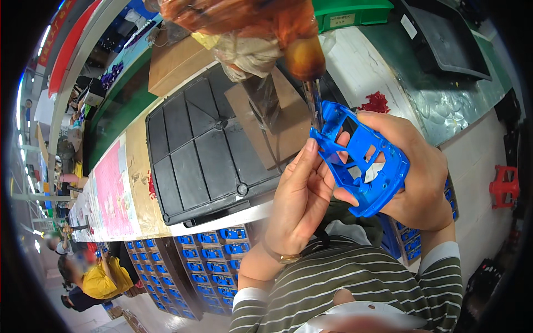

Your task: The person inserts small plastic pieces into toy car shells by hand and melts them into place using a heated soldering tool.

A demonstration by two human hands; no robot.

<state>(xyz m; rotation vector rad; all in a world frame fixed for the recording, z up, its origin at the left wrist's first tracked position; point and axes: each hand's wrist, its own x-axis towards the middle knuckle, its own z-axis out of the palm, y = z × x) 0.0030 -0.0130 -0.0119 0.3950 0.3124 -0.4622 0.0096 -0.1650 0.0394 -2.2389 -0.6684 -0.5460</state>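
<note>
Both of my hands hold a blue plastic toy car body shell, tilted, with window cut-outs showing through it. My right hand wraps around its right side, the thumb along the upper edge. My left hand pinches its left edge with thumb and fingers, some fingers passing behind the shell. The upper left corner of the shell is at a thin metal spindle pointing down from a machine head wrapped in orange cloth and clear plastic. Whether spindle and shell touch, I cannot tell.
Beneath the machine lie a large black plastic lid and a brown board. Racks of blue shells stand below the bench. A green bin, black tray, red scraps, red stool and a person in yellow surround me.
</note>
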